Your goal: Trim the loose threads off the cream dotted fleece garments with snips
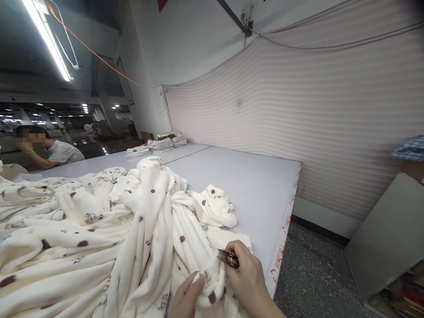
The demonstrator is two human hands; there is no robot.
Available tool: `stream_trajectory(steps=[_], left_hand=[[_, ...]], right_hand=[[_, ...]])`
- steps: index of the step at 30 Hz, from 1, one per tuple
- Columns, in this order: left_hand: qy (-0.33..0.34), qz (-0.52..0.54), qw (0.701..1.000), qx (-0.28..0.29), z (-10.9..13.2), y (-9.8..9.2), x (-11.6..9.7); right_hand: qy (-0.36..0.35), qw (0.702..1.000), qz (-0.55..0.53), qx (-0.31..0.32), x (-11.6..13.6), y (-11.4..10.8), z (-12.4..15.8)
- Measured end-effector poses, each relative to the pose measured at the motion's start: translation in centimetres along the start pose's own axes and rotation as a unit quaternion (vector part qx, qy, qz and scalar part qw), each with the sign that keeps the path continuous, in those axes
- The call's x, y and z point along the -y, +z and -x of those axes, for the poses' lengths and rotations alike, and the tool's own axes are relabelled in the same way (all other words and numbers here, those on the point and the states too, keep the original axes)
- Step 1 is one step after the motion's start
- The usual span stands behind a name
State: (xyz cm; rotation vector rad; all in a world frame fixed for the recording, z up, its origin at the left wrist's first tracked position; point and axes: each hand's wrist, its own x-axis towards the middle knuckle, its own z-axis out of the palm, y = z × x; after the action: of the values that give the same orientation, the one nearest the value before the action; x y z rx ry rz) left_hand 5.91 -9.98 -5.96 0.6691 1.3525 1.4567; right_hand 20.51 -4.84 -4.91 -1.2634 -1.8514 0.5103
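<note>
Right hand (247,274) grips thread snips (228,259) near right border of table (261,190); left hand (187,293) pinches spotted cream fabric (149,221), heaped on table. Keep pinched fold taut, snips' tips clear of left hand.

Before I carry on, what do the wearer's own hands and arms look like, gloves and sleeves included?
The left hand and right hand are bare, without gloves. No sleeve, watch or bracelet shows on the right wrist. The picture's lower edge cuts off the left forearm.
</note>
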Motion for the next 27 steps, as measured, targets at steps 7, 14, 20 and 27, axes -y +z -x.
stream_trajectory(steps=[7, 14, 20, 27], left_hand=[[-0.070, 0.176, 0.971, 0.148, -0.4, 0.1, -0.6], [-0.069, 0.169, 0.957, 0.223, -0.2, 0.0, -1.4], [-0.083, 0.191, 0.942, 0.264, -0.6, 0.1, -0.7], [-0.062, 0.096, 0.959, 0.260, -0.6, 0.1, -1.4]], right_hand=[[-0.004, 0.988, -0.059, 0.145, 0.5, -2.1, 0.1], [-0.048, 0.992, -0.031, 0.109, 0.9, -3.4, 0.1], [-0.054, 0.992, -0.031, 0.113, 1.3, -3.1, -0.6], [-0.057, 0.990, -0.040, 0.125, 0.9, -3.7, -0.7]])
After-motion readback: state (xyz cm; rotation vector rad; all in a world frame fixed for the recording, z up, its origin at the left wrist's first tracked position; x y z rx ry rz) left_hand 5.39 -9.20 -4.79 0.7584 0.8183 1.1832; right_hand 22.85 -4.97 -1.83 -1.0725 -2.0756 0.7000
